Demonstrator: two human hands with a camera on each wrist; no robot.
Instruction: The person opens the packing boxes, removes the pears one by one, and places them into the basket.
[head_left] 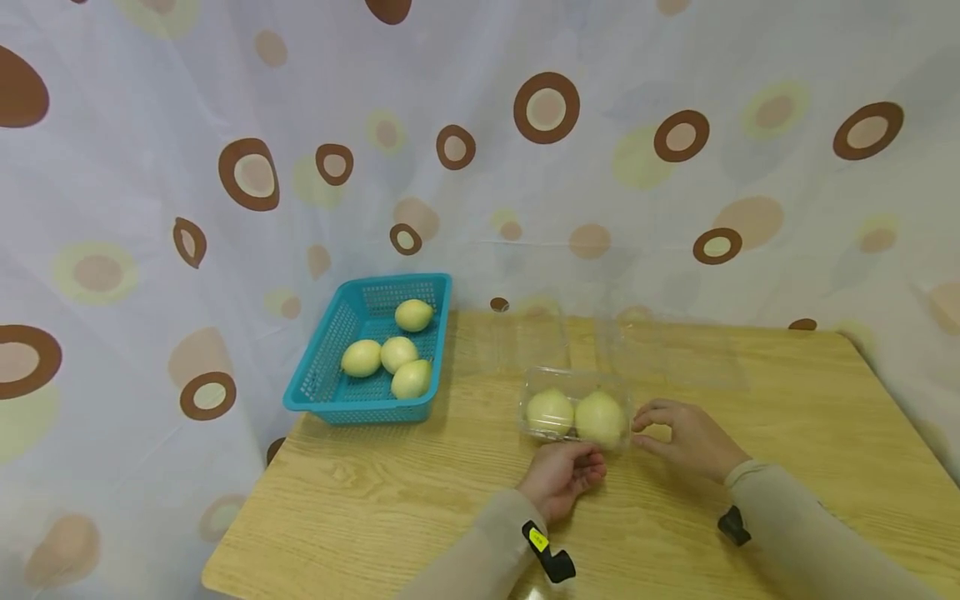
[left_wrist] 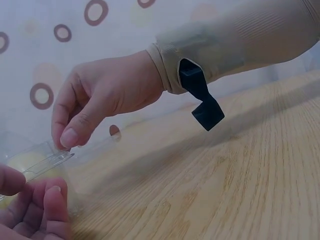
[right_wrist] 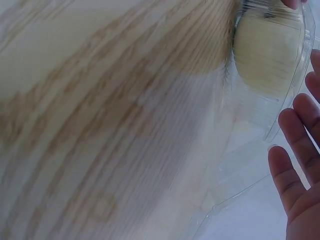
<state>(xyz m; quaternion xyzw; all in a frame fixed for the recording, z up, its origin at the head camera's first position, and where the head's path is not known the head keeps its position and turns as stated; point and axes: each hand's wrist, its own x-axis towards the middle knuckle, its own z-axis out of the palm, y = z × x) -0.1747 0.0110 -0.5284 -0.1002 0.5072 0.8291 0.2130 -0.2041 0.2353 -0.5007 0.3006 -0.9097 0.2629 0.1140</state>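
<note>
A clear plastic clamshell box sits on the wooden table with two pale yellow, pear-like fruits inside. At its front edge is my left hand, fingers curled, with the rim between thumb and fingertips in the left wrist view. My right hand is at the box's right end, and its thumb and fingertips pinch the rim at a corner. In the right wrist view, the other right fingers are spread beside the box. Part of the box's front is hidden by my left hand.
A blue plastic basket holding several pale yellow fruits stands at the table's left back. More clear plastic boxes lie behind the filled one, hard to make out. A patterned curtain hangs along the back edge of the table.
</note>
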